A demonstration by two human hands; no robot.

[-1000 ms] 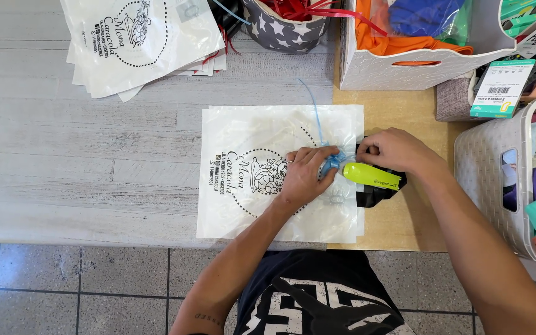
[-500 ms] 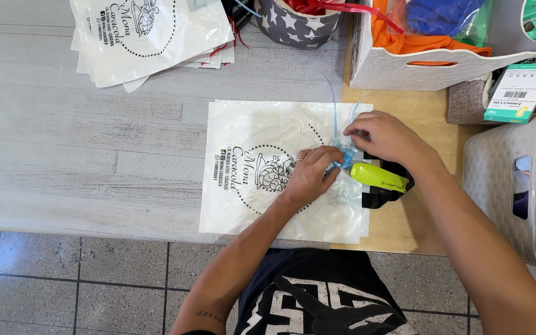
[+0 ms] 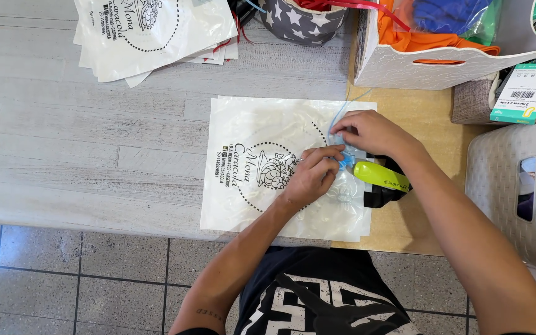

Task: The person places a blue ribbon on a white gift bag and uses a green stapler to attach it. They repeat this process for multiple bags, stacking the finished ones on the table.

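A white plastic bag (image 3: 249, 170) with a round black printed emblem lies flat on the grey table. My left hand (image 3: 311, 177) rests on the bag and pinches a thin blue ribbon (image 3: 341, 108) at its lower end. My right hand (image 3: 373, 132) pinches the same ribbon just above, on the bag's right part; the strand curves away toward the bag's top edge. A yellow-green stapler (image 3: 381, 175) lies right below my right hand, on a black object (image 3: 378, 197) at the bag's right edge.
A stack of the same printed bags (image 3: 150, 34) lies at the back left. A star-patterned grey bin (image 3: 302, 22) and a white box (image 3: 442, 65) with orange and blue fabric stand behind. A pale laundry basket (image 3: 510, 186) stands at the right. A wooden board (image 3: 432, 155) lies under my right forearm.
Both hands stay on the blue ribbon; my right hand has shifted slightly up and left over it. The view has drifted a little.
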